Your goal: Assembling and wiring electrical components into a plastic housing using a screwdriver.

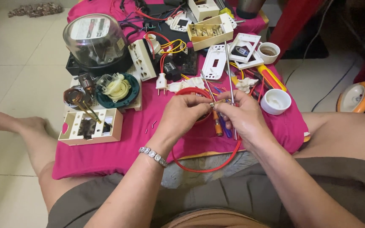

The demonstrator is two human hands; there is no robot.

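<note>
Hands on small part, frame centre.
I see my left hand [182, 112] and right hand [239, 114] pinching a small metal part [211, 104] over the red wire [208, 166].

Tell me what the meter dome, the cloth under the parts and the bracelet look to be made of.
Meter dome: clear glass or plastic, glossy; highlights show and the inside is visible. Cloth: pink woven fabric, matte, draping softly over the edge. Bracelet on the left wrist: silvery metal links, shiny, perhaps stone-set; too small to tell.

The cloth [119, 147] is matt pink fabric, the meter [94, 39] dome clear glossy plastic, the screwdriver [230, 71] shaft shiny metal, the cup [276, 101] smooth white plastic.
</note>
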